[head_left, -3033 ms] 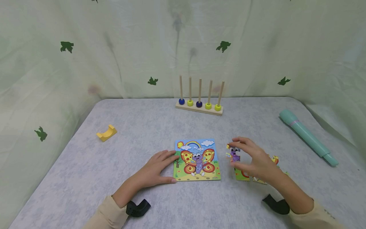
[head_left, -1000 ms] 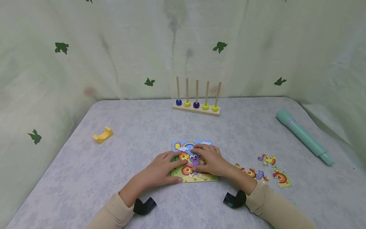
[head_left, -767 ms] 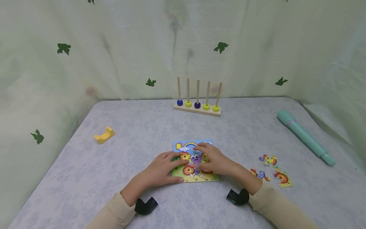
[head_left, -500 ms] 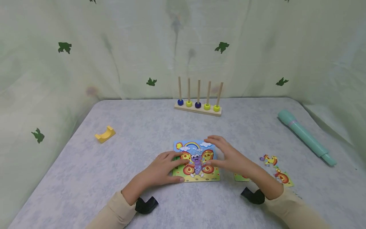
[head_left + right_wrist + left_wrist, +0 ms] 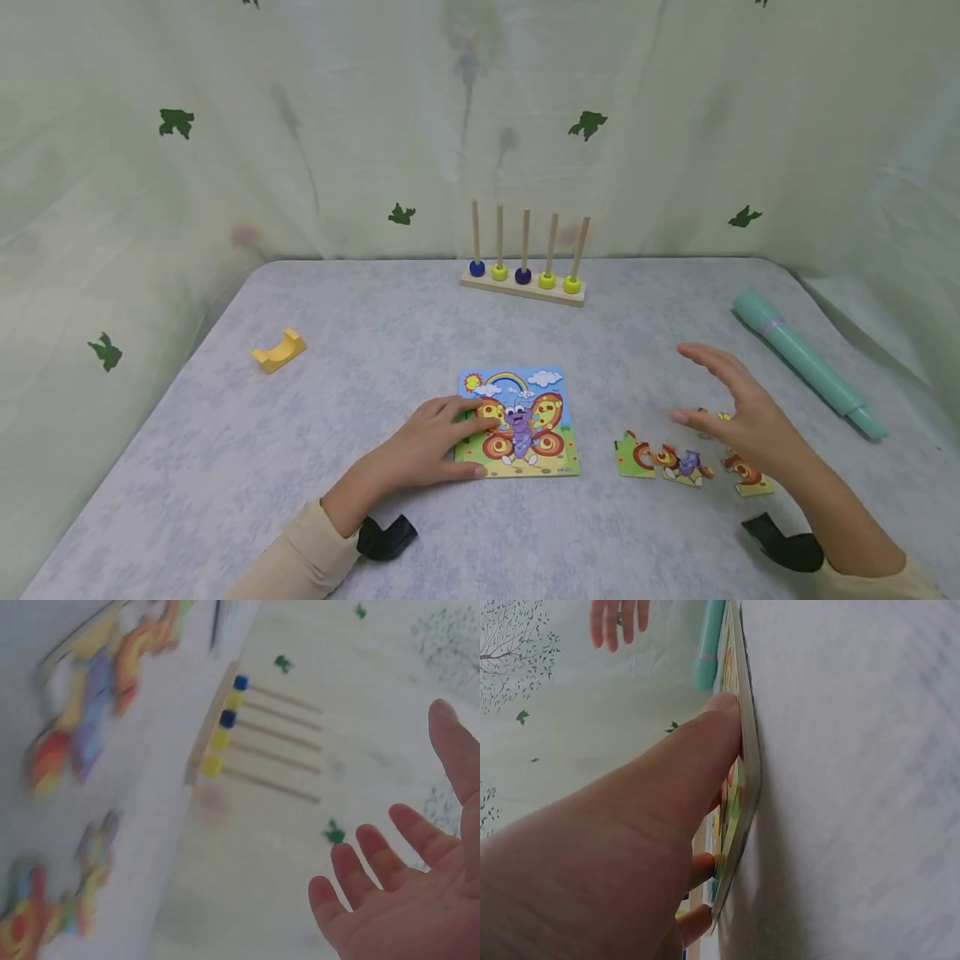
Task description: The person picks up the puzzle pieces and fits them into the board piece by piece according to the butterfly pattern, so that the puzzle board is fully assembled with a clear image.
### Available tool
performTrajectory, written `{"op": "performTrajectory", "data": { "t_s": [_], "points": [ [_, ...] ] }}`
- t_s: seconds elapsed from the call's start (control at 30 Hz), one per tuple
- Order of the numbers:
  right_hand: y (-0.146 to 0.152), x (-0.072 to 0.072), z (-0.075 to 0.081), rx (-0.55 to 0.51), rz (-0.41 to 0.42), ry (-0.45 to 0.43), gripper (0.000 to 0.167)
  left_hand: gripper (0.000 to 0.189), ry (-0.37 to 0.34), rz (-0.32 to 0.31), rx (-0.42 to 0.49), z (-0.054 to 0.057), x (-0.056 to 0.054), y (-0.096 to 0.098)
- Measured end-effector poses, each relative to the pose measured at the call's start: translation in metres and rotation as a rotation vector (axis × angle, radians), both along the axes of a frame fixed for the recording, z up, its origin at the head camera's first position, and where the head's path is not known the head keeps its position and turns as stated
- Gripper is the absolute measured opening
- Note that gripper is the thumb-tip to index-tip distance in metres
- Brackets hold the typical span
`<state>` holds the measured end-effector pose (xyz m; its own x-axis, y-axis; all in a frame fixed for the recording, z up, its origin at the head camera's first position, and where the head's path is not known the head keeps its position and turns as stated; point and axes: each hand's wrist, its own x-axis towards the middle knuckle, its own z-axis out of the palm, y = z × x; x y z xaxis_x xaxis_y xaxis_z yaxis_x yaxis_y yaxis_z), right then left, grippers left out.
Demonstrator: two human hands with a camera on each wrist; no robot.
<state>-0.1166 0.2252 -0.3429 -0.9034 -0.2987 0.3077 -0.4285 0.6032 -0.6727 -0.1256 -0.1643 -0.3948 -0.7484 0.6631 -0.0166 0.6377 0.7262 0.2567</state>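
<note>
A square butterfly puzzle [image 5: 551, 421] lies flat in the middle of the table. My left hand [image 5: 420, 446] rests on its left side, fingers extended over the picture and thumb at the lower edge; in the left wrist view the thumb [image 5: 721, 705] lies along the puzzle's rim. Several loose puzzle pieces lie to the right: a green-edged one [image 5: 633, 458], one with purple and yellow [image 5: 684, 467], and one with a red swirl [image 5: 750, 479]. Another is partly hidden behind my right hand [image 5: 753, 421], which hovers over them, fingers apart and holding nothing.
A wooden peg rack [image 5: 522, 287] with blue and yellow beads stands at the table's back. The yellow curved block [image 5: 280, 351] is at the left. On the right lies a teal microphone-shaped toy [image 5: 810, 358]. Patterned cloth [image 5: 360, 125] hangs behind and at the sides.
My right hand brought a purple-faced puzzle piece from the right onto the puzzle, let it go, then moved back right over the loose pieces. My left hand slid slightly farther onto the puzzle.
</note>
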Motion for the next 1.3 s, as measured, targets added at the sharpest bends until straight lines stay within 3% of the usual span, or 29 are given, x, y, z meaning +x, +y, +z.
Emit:
{"op": "performTrajectory", "data": {
  "t_s": [0.2, 0.37, 0.5, 0.83, 1.07, 1.3],
  "points": [
    [0.022, 0.000, -0.018, 0.035, -0.070, -0.126, 0.075, 0.064, -0.017, 0.011, -0.017, 0.001, 0.000, 0.001],
    [0.033, -0.005, -0.033, 0.056, -0.078, -0.263, 0.074, 0.064, -0.016, 0.016, -0.020, 0.000, 0.000, 0.001],
    [0.040, -0.009, -0.044, 0.083, -0.059, -0.311, 0.072, 0.064, -0.020, 0.016, -0.015, 0.000, 0.000, 0.001],
    [0.051, -0.013, -0.060, 0.093, -0.018, -0.320, 0.071, 0.064, -0.015, 0.013, 0.005, 0.001, 0.001, 0.001],
    [0.054, -0.012, -0.063, 0.137, 0.014, -0.246, 0.057, 0.064, -0.020, 0.012, 0.001, 0.002, 0.001, 0.001],
    [0.053, -0.013, -0.064, 0.178, -0.012, -0.214, 0.052, 0.063, -0.021, 0.010, 0.007, 0.003, 0.001, 0.001]
  ]
}}
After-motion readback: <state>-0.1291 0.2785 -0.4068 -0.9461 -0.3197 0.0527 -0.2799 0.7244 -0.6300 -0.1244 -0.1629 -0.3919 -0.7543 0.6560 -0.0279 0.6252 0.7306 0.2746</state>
